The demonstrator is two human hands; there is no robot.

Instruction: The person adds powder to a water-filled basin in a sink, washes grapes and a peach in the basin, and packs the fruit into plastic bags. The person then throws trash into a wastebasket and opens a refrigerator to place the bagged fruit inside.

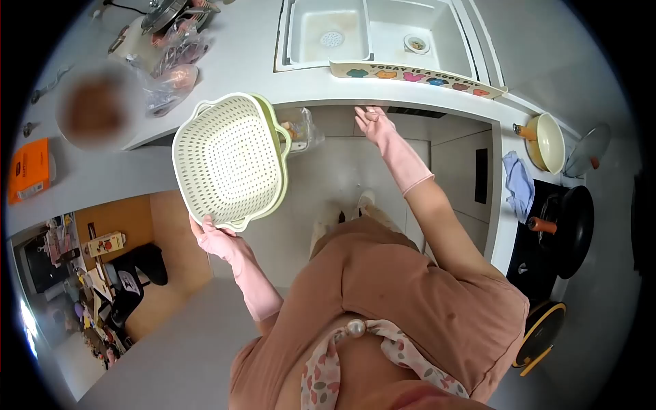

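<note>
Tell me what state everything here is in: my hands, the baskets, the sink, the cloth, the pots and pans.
Left hand: gloved, gripping the white basket
Right hand: gloved, open, empty
White basket: empty, held up
Green basket: nested behind it
Sink: no standing water seen
Cloth: crumpled
Cream pan: uncovered
Black pan: uncovered
</note>
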